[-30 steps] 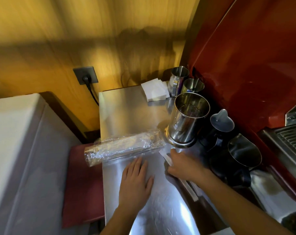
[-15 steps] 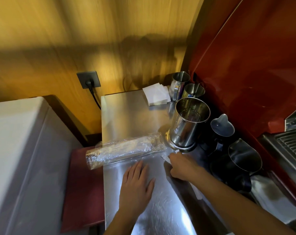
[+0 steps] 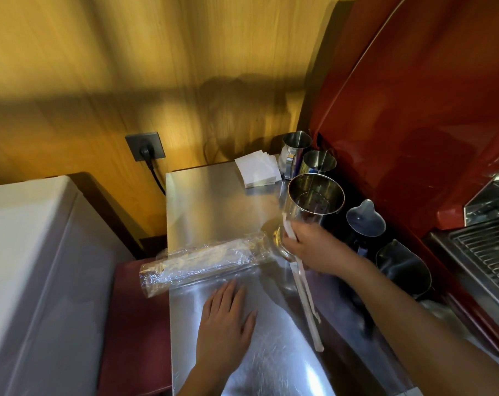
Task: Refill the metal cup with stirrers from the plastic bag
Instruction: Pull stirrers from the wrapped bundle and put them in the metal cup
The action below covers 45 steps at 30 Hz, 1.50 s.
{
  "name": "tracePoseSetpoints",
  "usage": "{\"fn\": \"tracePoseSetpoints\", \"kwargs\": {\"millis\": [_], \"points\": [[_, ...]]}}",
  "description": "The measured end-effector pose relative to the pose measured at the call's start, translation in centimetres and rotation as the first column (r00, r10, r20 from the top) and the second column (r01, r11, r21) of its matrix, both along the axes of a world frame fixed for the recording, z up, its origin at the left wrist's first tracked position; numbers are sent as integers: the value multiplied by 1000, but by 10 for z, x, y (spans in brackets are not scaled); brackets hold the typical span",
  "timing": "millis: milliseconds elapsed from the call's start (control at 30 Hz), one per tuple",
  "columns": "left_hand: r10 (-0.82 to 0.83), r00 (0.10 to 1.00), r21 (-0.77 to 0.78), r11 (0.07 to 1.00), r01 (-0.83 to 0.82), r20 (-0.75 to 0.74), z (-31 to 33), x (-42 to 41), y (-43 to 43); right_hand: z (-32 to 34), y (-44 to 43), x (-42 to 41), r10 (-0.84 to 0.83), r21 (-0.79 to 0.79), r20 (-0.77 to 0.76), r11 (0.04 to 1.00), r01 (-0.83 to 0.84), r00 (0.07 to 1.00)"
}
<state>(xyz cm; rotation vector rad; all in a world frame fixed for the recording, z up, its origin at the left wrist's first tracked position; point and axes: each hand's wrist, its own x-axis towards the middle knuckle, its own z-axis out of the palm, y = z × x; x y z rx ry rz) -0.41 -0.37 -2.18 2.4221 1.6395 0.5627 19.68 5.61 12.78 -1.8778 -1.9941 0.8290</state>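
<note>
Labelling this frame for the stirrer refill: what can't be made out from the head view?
- Metal cup base: hidden by the right hand.
- Stirrers in that hand: motion-blurred, count unclear.
- Plastic bag: glare and crinkles hide how many stirrers remain.
- Black pitchers: insides too dark.
- Left hand: flat on the counter, palm side unseen.

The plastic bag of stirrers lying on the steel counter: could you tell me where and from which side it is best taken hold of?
Probably around its middle, from above, fingers wrapped across its width. The plastic bag lies flat as a long roll, one end overhanging the counter edge, the other near the metal cup. The left hand rests flat just in front.
</note>
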Motion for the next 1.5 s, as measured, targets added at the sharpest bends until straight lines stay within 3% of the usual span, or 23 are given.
{"fn": "tracePoseSetpoints", "kwargs": {"millis": [67,133,233,333,400,467,567,667,733,800,900,967,1067,1133,1233,1500], "points": [[5,1000,-6,1000,-5,-4,0,0,0,29,4,5,-9,184,-48,983,17,999],[11,1000,-19,1000,-11,-13,-1,0,0,56,6,10,-20,383,-206,918,100,978],[7,1000,-32,999,-8,-16,-2,-1,1,84,9,20,-5,647,-341,725,238,940],[1,1000,-31,1000,-2,-15,-1,-1,1,93,17,31,-29,745,-429,554,372,903],[-3,1000,-31,1000,2,-21,-1,-1,1,87,22,36,-69,749,-418,537,387,906],[-5,1000,-34,999,4,-28,-1,-2,1,73,28,40,-136,690,-259,666,282,956],[-2,1000,-28,1000,2,-19,0,-2,0,52,32,46,-150,434,-56,886,159,987],[0,1000,-23,1000,0,0,-1,-2,0,50,35,50,-117,202,30,973,109,993],[-1,1000,-26,1000,1,3,-2,-3,0,52,37,50,-124,169,60,979,112,990],[-5,1000,-23,1000,5,-1,-3,-3,1,53,33,46,-191,332,38,928,168,981],[2,1000,-15,1000,-2,-1,-2,-2,1,54,15,33,-171,543,-152,808,227,973],[13,1000,-9,1000,-13,-1,-1,-1,2,48,1,24,-79,506,-215,844,180,973],[12,1000,-4,1000,-12,8,0,0,1,23,-14,14,-48,311,-351,936,165,935],[8,1000,-8,1000,-8,2,-1,-1,2,-5,-17,11,-93,258,-207,955,146,974],[2,1000,-8,1000,-2,-7,-3,-1,2,-46,-20,11,-121,38,134,992,117,984],[-10,1000,-30,999,9,-5,-5,-2,2,-89,-24,14,-157,-198,212,960,199,965]]}}
